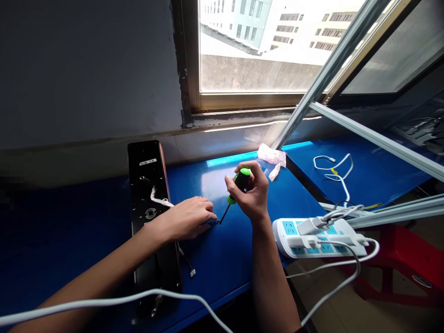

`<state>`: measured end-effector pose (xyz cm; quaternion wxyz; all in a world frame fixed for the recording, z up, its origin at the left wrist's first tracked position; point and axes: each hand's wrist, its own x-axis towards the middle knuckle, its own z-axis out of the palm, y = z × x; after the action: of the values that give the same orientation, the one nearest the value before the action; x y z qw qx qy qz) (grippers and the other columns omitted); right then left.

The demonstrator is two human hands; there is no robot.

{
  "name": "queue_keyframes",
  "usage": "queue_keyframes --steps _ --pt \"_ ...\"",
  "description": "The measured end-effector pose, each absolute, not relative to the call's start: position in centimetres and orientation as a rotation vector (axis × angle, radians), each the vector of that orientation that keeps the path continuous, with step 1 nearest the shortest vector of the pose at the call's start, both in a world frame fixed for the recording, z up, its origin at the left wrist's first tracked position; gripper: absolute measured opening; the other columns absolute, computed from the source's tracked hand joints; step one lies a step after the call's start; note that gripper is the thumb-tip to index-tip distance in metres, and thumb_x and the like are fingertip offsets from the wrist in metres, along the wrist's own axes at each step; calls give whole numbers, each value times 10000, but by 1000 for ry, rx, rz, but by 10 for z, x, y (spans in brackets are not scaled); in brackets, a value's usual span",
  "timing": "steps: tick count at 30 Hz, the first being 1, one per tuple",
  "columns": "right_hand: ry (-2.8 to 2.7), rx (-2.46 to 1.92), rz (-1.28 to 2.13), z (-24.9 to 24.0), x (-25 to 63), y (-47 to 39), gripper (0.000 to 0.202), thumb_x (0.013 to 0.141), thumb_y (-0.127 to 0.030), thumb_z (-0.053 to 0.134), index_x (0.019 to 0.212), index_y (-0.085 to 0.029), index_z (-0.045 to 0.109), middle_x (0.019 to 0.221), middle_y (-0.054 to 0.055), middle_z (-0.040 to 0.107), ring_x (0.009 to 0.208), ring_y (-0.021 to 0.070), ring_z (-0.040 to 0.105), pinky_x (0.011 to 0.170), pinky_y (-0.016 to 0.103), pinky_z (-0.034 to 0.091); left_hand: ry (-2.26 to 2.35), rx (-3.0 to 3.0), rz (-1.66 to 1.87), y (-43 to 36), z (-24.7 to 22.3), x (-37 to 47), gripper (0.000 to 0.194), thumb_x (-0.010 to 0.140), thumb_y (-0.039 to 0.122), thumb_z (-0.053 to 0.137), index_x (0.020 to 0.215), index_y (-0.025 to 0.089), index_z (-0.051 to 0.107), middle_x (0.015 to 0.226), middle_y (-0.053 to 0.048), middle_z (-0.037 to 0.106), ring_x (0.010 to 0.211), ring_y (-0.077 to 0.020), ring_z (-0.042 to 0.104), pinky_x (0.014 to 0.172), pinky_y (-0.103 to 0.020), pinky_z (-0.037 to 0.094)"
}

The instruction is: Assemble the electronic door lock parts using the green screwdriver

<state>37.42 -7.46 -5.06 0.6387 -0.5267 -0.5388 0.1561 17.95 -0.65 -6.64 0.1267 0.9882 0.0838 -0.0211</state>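
Observation:
My right hand (255, 189) grips a screwdriver (239, 182) with a green and black handle, its shaft slanting down to the left. The screwdriver's tip meets a few small dark pieces (217, 222), perhaps screws, on the blue tabletop. My left hand (189, 216) is bent over from the left, its fingertips drawn together at those same pieces; whatever it pinches is too small to make out. Under my left wrist lies a long black panel (147, 171) with a white label, screw holes and a round fitting. A white-wrapped cable (159, 200) rests on the panel.
A white power strip (287, 238) with several plugs sits at the table's right edge. Crumpled plastic packaging (272, 155) lies by the wall. A metal frame (305, 108) rises on the right, above a red stool (409, 263). A white cord (138, 298) crosses the foreground.

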Motion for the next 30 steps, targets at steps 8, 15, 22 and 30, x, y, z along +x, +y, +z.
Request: queue_keyframes --steps 8,15,22,30 --pt "-1226 -1212 376 -50 374 -74 281 820 -265 773 952 -253 525 680 -94 520 527 83 540 484 200 447 214 2880 -111 -6 -66 181 172 965 230 711 1106 271 801 989 -48 714 929 -231 649 790 -341 436" --pt "-1222 -1181 368 -51 374 -73 272 818 -226 770 938 -248 527 669 -99 500 523 80 525 484 200 437 228 2877 -22 -5 -65 179 107 962 204 713 1021 231 798 976 -44 707 898 -215 636 752 -343 418" --pt "-1217 -1165 370 -54 375 -72 284 808 -212 786 940 -249 538 679 -98 508 527 81 535 492 203 441 165 2873 -38 -6 -69 180 136 934 234 736 1052 252 802 995 -52 689 920 -230 628 796 -358 445" --pt "-1216 -1169 388 -51 375 -74 277 809 -215 778 933 -250 533 668 -101 511 521 79 528 499 204 444 173 2830 -66 -5 -64 178 113 948 235 728 1019 266 810 995 -46 676 929 -220 615 792 -339 441"
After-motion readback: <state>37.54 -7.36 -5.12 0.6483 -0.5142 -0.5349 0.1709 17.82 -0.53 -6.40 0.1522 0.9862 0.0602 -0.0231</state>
